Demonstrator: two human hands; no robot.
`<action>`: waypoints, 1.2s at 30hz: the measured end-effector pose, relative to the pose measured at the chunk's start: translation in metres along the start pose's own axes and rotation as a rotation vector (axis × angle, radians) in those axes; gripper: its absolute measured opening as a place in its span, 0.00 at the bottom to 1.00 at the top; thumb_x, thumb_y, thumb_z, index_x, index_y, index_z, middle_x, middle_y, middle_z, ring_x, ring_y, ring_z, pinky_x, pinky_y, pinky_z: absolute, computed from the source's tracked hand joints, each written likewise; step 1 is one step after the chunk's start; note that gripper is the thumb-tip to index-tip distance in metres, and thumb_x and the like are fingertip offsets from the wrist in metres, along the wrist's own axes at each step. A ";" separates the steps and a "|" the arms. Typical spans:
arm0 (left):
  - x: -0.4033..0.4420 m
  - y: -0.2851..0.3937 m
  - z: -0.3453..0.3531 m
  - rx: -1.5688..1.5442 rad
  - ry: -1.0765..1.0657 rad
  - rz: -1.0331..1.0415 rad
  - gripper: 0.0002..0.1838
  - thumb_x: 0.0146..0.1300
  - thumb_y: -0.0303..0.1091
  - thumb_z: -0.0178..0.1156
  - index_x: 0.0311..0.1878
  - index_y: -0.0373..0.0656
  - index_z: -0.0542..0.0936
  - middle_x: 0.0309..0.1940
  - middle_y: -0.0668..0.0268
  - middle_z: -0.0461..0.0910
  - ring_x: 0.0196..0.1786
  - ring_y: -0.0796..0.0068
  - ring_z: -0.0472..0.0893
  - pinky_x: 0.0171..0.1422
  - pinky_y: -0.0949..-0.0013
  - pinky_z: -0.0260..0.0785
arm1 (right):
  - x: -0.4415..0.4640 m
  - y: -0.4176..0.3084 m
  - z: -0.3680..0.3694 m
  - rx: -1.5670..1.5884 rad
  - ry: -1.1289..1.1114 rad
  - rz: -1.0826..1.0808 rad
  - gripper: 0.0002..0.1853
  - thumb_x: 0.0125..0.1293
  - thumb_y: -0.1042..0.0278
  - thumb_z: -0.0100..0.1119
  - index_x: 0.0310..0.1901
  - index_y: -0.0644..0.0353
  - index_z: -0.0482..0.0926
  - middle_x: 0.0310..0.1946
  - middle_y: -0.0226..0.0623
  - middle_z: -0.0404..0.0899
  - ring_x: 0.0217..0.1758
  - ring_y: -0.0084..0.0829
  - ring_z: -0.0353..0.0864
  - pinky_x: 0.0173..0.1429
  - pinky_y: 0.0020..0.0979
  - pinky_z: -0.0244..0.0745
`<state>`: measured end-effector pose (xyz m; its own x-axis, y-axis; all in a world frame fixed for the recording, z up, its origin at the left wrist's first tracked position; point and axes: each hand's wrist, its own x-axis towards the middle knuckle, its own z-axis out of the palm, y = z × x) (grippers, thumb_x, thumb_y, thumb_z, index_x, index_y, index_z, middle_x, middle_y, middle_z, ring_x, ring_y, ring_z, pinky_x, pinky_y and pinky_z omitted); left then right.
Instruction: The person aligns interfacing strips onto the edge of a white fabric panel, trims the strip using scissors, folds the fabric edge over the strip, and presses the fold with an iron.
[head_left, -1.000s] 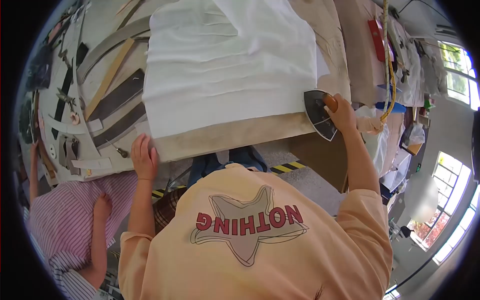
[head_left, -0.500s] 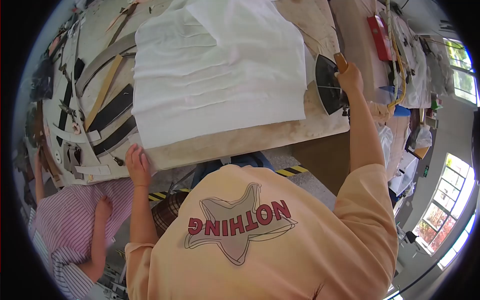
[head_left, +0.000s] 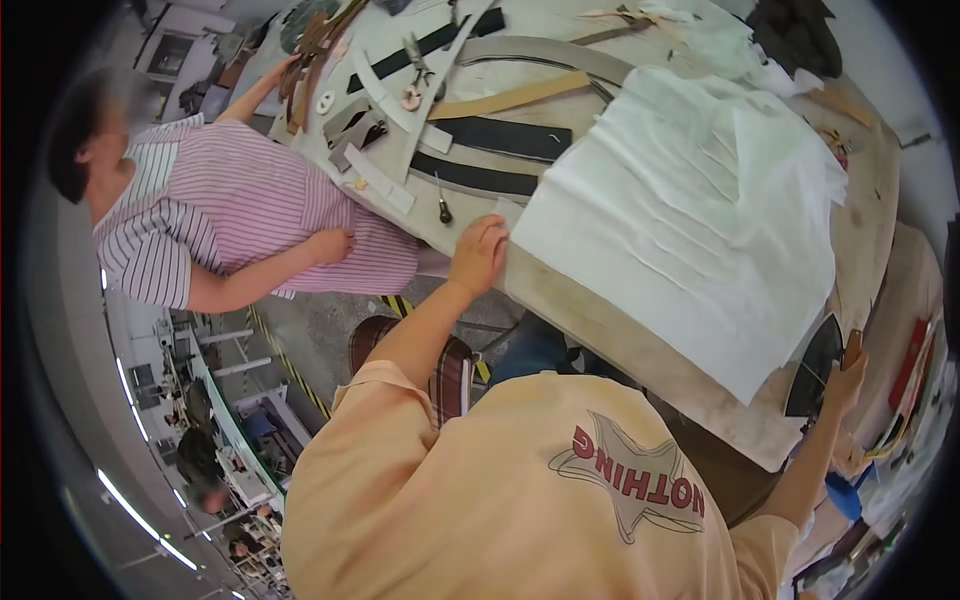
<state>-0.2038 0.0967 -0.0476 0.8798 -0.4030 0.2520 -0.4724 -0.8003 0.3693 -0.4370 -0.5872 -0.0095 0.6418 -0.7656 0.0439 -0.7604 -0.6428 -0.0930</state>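
My right hand (head_left: 848, 385) is closed around the wooden handle of an iron (head_left: 818, 365) with a dark, pointed body. The iron rests at the right end of the table, beside the near right corner of a wrinkled white cloth (head_left: 690, 220). My left hand (head_left: 480, 252) lies at the table's front edge, its fingers bent over the edge and no tool in it. Close to its fingertips is a small pale piece (head_left: 510, 212), left of the cloth. An awl (head_left: 443, 208) with a dark handle lies a little to the left of that hand.
Dark curved strips (head_left: 475, 175), a tan strip (head_left: 510, 97), pale templates (head_left: 380, 180) and pliers (head_left: 413, 50) lie left of the cloth. A co-worker in a striped apron (head_left: 270, 190) stands at the left, one hand on the table. A plaid seat (head_left: 456, 378) is below the edge.
The view has swung left, so the table and cloth appear farther right and the co-worker shows more fully. My right hand still grips the iron; my left hand stays at the edge.
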 end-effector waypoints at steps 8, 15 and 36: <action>-0.002 -0.004 -0.005 -0.030 0.022 0.025 0.12 0.57 0.27 0.62 0.45 0.44 0.77 0.55 0.59 0.77 0.58 0.52 0.76 0.63 0.54 0.68 | 0.005 -0.016 -0.006 -0.132 -0.065 0.158 0.33 0.62 0.71 0.60 0.69 0.48 0.64 0.62 0.48 0.73 0.68 0.51 0.71 0.68 0.48 0.68; 0.025 -0.037 -0.029 -0.176 0.023 0.148 0.11 0.59 0.27 0.61 0.47 0.44 0.78 0.54 0.58 0.78 0.56 0.53 0.77 0.61 0.54 0.68 | -0.052 -0.122 -0.017 0.005 0.354 -0.208 0.33 0.59 0.75 0.60 0.69 0.54 0.66 0.65 0.49 0.69 0.72 0.51 0.63 0.74 0.48 0.59; 0.324 -0.313 -0.069 -0.288 -0.390 -0.913 0.25 0.51 0.37 0.71 0.53 0.40 0.80 0.47 0.52 0.84 0.47 0.59 0.86 0.46 0.59 0.81 | -0.319 -0.308 -0.004 0.468 -0.269 0.066 0.30 0.59 0.81 0.58 0.65 0.57 0.69 0.65 0.38 0.67 0.61 0.37 0.73 0.58 0.38 0.72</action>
<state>0.2250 0.2471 -0.0200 0.8410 0.1478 -0.5205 0.4347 -0.7572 0.4875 -0.4076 -0.1454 0.0093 0.6440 -0.7304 -0.2274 -0.7137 -0.4666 -0.5225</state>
